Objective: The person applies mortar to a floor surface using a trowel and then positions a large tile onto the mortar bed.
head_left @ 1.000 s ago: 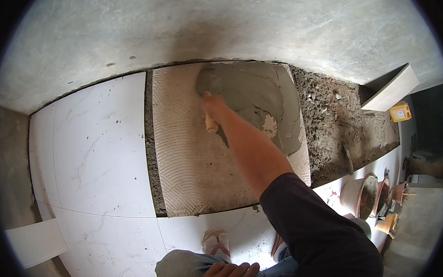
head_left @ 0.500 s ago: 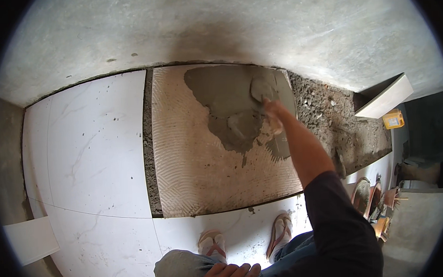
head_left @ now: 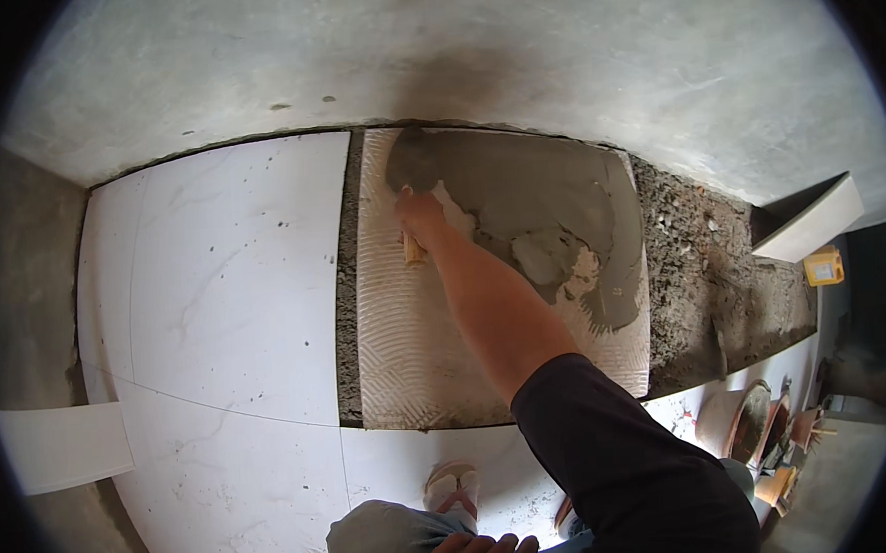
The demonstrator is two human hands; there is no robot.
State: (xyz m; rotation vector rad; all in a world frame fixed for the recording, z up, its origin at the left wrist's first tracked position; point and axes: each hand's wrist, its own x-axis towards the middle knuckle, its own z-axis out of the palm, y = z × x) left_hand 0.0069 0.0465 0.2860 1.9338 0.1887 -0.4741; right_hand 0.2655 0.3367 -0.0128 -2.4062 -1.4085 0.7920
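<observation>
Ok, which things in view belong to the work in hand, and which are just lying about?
In use:
- trowel, gripped in the right hand
- grey paste under it
- ridged slab, partly coated

Apparently lying about:
- yellow jug
- tilted pale slab
- buckets at the right; possibly related, contents unclear

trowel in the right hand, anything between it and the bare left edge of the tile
Nothing visible: left of the trowel, held by the right hand, only bare ridged tile shows; the grey mortar lies to its right.
</observation>
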